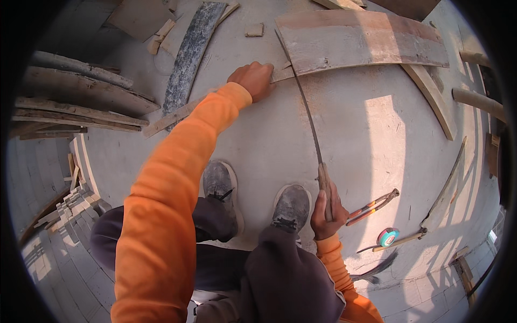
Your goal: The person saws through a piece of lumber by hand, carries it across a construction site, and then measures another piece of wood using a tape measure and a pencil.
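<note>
My left hand is closed over a narrow wooden strip and presses it down. The strip slants up from the left toward a wide, weathered plank; exactly how it meets the plank is hard to make out. In my right hand is the wooden handle of a handsaw, fingers wrapped round it. The long thin dark blade points away from me and crosses the strip just right of my left hand, by the plank's left end. My left fingertips are partly hidden.
To the right lie pincers with orange handles, a teal tape measure and a wooden-handled hammer. Long boards are stacked at the left. A dark stained board lies beyond my left forearm. My shoes stand nearby.
</note>
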A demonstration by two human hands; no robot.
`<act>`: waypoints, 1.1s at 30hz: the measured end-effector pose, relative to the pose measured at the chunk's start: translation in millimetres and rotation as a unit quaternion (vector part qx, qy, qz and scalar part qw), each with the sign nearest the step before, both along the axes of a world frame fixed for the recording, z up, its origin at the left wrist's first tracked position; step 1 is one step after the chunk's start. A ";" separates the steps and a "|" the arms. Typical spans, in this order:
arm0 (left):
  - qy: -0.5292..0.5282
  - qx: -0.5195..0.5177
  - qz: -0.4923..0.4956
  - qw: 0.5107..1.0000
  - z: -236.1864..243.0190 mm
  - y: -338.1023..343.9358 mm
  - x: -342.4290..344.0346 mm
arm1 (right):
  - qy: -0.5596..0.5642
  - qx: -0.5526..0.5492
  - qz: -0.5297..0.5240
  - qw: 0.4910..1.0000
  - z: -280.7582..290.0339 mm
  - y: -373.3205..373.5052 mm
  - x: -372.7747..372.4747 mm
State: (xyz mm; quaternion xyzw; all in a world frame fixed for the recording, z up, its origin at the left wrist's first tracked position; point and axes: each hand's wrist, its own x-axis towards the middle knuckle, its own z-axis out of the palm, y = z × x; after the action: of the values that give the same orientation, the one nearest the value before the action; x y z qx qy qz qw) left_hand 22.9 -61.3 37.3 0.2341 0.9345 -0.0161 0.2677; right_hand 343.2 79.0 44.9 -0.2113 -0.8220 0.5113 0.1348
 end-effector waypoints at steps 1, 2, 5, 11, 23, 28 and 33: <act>-0.004 0.009 0.005 1.000 0.0 8.1 3.8 | 0.054 0.023 -0.013 0.998 -7.1 3.2 -48.5; -0.011 0.019 0.009 1.000 2.8 18.2 3.5 | 0.059 -0.008 -0.017 0.998 -11.5 9.6 -94.9; -0.029 0.017 0.020 0.999 15.5 17.6 -2.5 | 0.061 -0.022 0.000 0.998 0.6 10.2 -134.5; -0.016 0.033 0.014 0.999 11.2 1.3 -11.3 | -0.036 0.041 0.026 0.998 24.4 3.2 38.8; -0.051 0.048 0.020 0.997 30.8 4.2 -23.8 | 0.007 0.007 0.019 1.000 20.4 8.1 12.7; -0.041 0.069 0.013 0.997 -2.1 0.6 9.8 | 0.056 -0.010 -0.013 0.998 2.8 7.4 -60.3; -0.057 0.057 0.029 0.996 20.8 3.3 -14.4 | 0.070 -0.017 -0.006 0.997 4.9 8.3 -82.8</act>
State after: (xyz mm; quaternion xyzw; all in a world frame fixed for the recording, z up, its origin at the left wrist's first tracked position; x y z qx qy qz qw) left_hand 8.4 -57.9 58.2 0.2223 0.9234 0.0586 0.3075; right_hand 260.3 87.3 49.8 -0.1821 -0.8004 0.5383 0.1909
